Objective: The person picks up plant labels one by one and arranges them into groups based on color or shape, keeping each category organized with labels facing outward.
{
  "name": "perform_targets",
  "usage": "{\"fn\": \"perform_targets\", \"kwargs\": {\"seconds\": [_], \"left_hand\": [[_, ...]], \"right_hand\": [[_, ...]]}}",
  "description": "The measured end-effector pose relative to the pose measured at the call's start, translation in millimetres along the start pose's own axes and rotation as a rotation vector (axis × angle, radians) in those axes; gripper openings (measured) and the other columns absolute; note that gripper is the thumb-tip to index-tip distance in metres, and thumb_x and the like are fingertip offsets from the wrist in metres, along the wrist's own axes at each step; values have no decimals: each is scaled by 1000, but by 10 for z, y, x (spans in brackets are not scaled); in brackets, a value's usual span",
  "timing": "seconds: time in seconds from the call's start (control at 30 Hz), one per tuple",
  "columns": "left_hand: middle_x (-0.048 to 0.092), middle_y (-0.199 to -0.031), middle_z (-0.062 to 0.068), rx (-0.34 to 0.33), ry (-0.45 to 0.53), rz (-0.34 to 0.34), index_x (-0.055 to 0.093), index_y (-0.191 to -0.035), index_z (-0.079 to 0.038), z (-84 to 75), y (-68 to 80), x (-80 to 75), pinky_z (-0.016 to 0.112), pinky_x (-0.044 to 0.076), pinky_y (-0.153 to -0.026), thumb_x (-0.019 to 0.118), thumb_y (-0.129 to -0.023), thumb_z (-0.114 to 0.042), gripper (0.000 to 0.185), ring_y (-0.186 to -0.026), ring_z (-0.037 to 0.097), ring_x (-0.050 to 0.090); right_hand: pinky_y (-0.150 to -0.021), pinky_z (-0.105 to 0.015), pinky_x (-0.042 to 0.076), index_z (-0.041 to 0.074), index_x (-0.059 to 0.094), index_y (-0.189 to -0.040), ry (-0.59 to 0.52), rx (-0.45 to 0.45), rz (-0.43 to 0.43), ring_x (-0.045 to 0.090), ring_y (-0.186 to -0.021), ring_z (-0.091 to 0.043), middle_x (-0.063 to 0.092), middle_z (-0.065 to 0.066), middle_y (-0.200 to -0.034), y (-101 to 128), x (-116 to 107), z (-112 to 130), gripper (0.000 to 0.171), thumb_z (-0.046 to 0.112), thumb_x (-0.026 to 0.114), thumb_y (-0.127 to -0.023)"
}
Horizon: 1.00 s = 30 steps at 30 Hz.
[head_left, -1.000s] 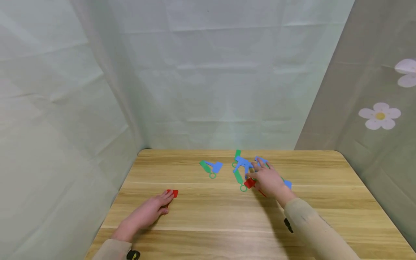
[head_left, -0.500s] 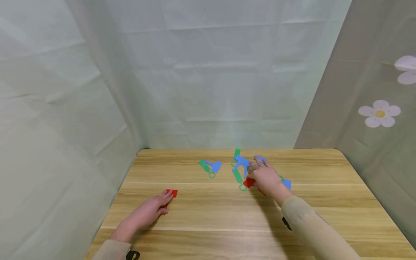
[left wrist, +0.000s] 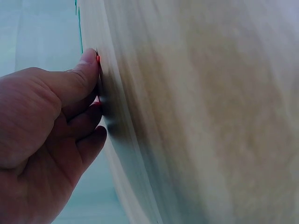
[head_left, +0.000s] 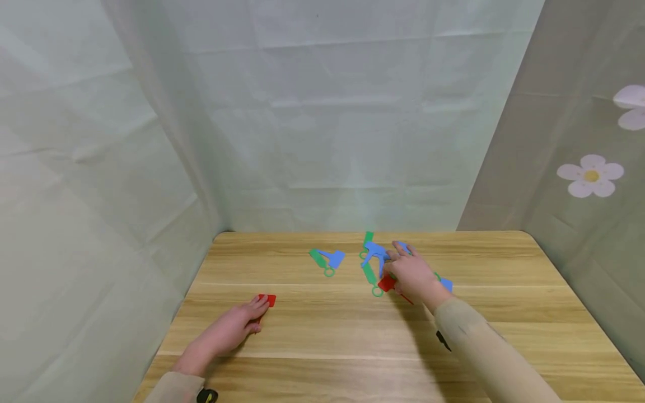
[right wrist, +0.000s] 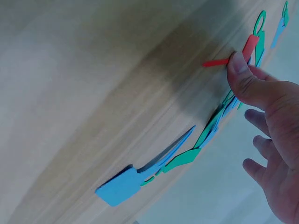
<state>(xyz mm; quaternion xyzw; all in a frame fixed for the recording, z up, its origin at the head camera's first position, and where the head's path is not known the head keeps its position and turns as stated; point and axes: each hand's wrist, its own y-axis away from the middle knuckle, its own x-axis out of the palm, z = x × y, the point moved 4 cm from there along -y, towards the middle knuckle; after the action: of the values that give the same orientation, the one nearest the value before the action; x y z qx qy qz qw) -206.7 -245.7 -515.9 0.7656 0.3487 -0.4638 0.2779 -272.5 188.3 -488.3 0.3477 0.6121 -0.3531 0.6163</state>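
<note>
In the head view my left hand point(head_left: 234, 327) rests low on the table, fingers laid over a red T-shaped plant label point(head_left: 271, 300); part of its head shows past the fingertips. The left wrist view has that hand's thumb point(left wrist: 86, 77) at the label's red edge. Across the table my right hand point(head_left: 414, 277) pinches another red plant label point(head_left: 386, 283) between thumb and forefinger. The right wrist view shows its stem point(right wrist: 216, 62) sticking out past the thumb, the other fingers loosely bent. Under and around this hand lie blue labels point(head_left: 375, 249) and green ring-ended labels point(head_left: 369, 273), partly hidden.
Farther back on the wooden table point(head_left: 322, 336), between the hands, a green label point(head_left: 318, 258) lies against a blue T-shaped label point(head_left: 337, 259). Another blue label point(head_left: 446, 284) is right of my right hand. Pale cloth point(head_left: 353, 140) hangs behind and along both sides.
My right hand has drawn its fingers in slightly and closed in on the red label. The left hand stays in place on its label.
</note>
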Motion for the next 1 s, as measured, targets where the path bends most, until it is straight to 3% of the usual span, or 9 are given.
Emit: {"fn": "perform_targets", "kwargs": {"seconds": [0.57,1.0], "left_hand": [[51,-156,29,20,-25,-15,55,-151,9,14,-15,43,64,43,-114,72,-101,-12,57,-144,48,49],[50,-156,30,4,2,3,54,-151,9,-20,-12,-12,64,43,-114,72,-101,-12,58,-145,49,48]], "right_hand": [[-126,-68,22,30,70,-96,33,-12,141,21,-158,-52,50,-23,-159,-140,-77,41,44,19,102,-68],[-126,-67,21,34,73,-96,-20,-17,114,23,-158,-51,52,-22,-158,-132,-21,-33,44,16,102,-68]]}}
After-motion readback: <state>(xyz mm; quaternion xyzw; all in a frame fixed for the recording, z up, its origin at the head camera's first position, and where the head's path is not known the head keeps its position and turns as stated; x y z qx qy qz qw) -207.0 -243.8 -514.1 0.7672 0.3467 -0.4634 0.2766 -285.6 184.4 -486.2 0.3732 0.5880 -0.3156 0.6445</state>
